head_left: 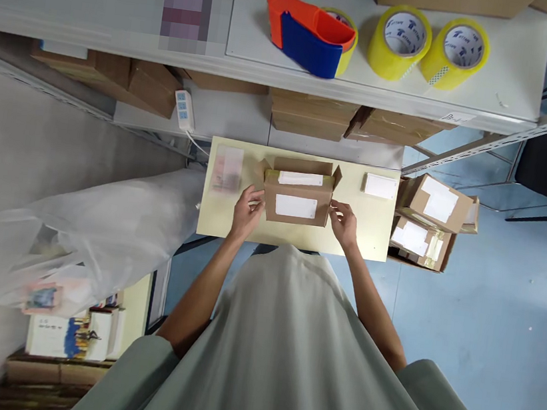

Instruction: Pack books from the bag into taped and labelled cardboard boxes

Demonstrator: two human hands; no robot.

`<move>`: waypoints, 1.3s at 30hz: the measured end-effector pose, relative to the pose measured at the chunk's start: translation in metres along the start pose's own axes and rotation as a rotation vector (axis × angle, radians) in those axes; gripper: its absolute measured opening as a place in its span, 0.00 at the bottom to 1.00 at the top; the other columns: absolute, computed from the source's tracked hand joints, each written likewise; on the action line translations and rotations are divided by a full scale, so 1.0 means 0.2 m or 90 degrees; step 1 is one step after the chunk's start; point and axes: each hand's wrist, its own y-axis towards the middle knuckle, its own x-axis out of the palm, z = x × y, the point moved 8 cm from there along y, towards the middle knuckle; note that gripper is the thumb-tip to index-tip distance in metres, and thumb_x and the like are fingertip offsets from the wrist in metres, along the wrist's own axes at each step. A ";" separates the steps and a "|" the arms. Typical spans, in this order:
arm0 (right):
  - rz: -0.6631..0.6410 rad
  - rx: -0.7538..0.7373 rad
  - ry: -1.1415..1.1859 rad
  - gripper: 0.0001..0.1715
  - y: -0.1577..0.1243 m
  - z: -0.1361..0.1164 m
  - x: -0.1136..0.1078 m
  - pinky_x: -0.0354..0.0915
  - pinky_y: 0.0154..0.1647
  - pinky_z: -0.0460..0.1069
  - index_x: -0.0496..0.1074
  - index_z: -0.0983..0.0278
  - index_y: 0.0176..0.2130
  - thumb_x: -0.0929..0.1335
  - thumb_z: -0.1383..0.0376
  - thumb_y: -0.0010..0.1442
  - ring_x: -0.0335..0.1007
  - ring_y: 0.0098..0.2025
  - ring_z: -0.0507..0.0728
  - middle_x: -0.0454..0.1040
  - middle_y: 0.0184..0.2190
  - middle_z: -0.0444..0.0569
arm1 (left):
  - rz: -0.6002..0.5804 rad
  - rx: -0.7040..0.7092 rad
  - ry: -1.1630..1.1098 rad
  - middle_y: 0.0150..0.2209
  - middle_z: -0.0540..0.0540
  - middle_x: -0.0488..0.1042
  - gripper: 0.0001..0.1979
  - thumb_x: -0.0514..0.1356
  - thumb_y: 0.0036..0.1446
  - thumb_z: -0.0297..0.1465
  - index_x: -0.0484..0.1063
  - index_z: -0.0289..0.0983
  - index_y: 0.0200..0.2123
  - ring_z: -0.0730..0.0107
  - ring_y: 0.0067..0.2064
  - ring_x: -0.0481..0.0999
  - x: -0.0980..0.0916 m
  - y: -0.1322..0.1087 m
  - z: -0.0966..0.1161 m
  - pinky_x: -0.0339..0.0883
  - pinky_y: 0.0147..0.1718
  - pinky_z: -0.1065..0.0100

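From my remote seat I see the small brown cardboard box (299, 191) resting on the middle of the pale yellow bench (375, 235). It sits squarely between the left hand (247, 209) and the right hand (344, 224), each grip closed against one side wall of it. The box's top flaps stand open toward the far edge, with a white rectangular label (295, 206) on its near face and a white slip (300, 179) showing inside.

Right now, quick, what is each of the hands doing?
Left hand: fingers curled on the left end of the cardboard box.
Right hand: fingers gripping the box's right end.
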 end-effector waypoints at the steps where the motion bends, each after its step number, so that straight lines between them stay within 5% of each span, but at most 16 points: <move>1: 0.003 0.001 0.000 0.29 -0.02 0.01 -0.01 0.83 0.54 0.59 0.82 0.63 0.60 0.64 0.49 0.76 0.83 0.56 0.64 0.80 0.59 0.61 | -0.001 0.005 -0.007 0.62 0.35 0.83 0.31 0.64 0.65 0.32 0.69 0.42 0.71 0.56 0.58 0.84 -0.01 -0.03 0.00 0.80 0.58 0.51; 9: -0.026 0.085 0.058 0.29 -0.25 0.21 0.06 0.83 0.50 0.58 0.86 0.62 0.48 0.68 0.44 0.70 0.83 0.47 0.63 0.83 0.51 0.59 | 0.002 -0.052 -0.038 0.57 0.38 0.84 0.30 0.67 0.63 0.36 0.69 0.42 0.67 0.55 0.55 0.85 -0.03 -0.26 -0.15 0.81 0.55 0.51; 15: -0.064 0.125 0.044 0.30 -0.31 0.29 0.13 0.82 0.44 0.58 0.79 0.60 0.35 0.67 0.38 0.66 0.81 0.41 0.63 0.83 0.41 0.56 | -0.017 -0.125 -0.032 0.57 0.37 0.81 0.35 0.72 0.59 0.38 0.67 0.43 0.67 0.51 0.56 0.84 -0.01 -0.32 -0.24 0.82 0.55 0.49; 18: -0.017 0.140 0.043 0.29 -0.29 0.28 0.05 0.82 0.45 0.59 0.80 0.61 0.42 0.66 0.41 0.68 0.82 0.43 0.64 0.85 0.43 0.58 | 0.057 -0.058 0.052 0.65 0.32 0.75 0.40 0.72 0.61 0.40 0.63 0.44 0.73 0.46 0.66 0.79 -0.09 -0.34 -0.13 0.78 0.61 0.46; 21: 0.125 0.076 0.010 0.28 -0.26 0.16 -0.14 0.82 0.47 0.60 0.80 0.64 0.49 0.64 0.46 0.73 0.83 0.45 0.64 0.85 0.49 0.62 | 0.129 0.125 0.194 0.71 0.31 0.71 0.34 0.67 0.69 0.42 0.65 0.43 0.74 0.43 0.73 0.71 -0.16 -0.36 0.14 0.71 0.70 0.43; 23: 0.177 -0.025 -0.026 0.25 -0.25 0.00 -0.25 0.82 0.50 0.60 0.81 0.63 0.51 0.63 0.49 0.76 0.83 0.47 0.63 0.84 0.50 0.61 | 0.090 0.217 0.267 0.67 0.33 0.75 0.25 0.62 0.74 0.41 0.70 0.42 0.70 0.44 0.71 0.73 -0.13 -0.36 0.29 0.69 0.71 0.43; 25: 0.132 -0.126 -0.056 0.21 -0.22 -0.17 -0.26 0.82 0.54 0.60 0.82 0.61 0.53 0.63 0.53 0.79 0.83 0.49 0.63 0.85 0.51 0.58 | 0.008 0.267 0.317 0.64 0.34 0.78 0.20 0.59 0.76 0.39 0.75 0.42 0.66 0.45 0.69 0.75 -0.04 -0.33 0.38 0.69 0.72 0.44; 28: -0.016 -0.231 -0.121 0.18 -0.14 -0.36 -0.15 0.80 0.61 0.61 0.83 0.58 0.56 0.65 0.61 0.79 0.82 0.57 0.64 0.84 0.58 0.55 | -0.103 0.289 0.394 0.67 0.33 0.76 0.21 0.59 0.76 0.40 0.77 0.40 0.65 0.40 0.73 0.70 0.12 -0.28 0.42 0.65 0.75 0.40; 31: -0.109 -0.229 -0.246 0.20 -0.01 -0.40 -0.01 0.78 0.66 0.63 0.83 0.59 0.60 0.66 0.68 0.77 0.79 0.63 0.67 0.82 0.65 0.54 | -0.148 0.281 0.455 0.71 0.30 0.72 0.22 0.59 0.76 0.41 0.77 0.37 0.64 0.34 0.79 0.60 0.21 -0.25 0.38 0.59 0.77 0.34; 39: -0.142 -0.165 -0.421 0.20 0.18 -0.31 0.10 0.79 0.55 0.59 0.85 0.59 0.57 0.67 0.71 0.76 0.77 0.61 0.68 0.83 0.65 0.53 | -0.146 0.281 0.436 0.67 0.36 0.75 0.20 0.49 0.81 0.40 0.80 0.41 0.49 0.45 0.78 0.63 0.13 -0.36 0.33 0.59 0.79 0.40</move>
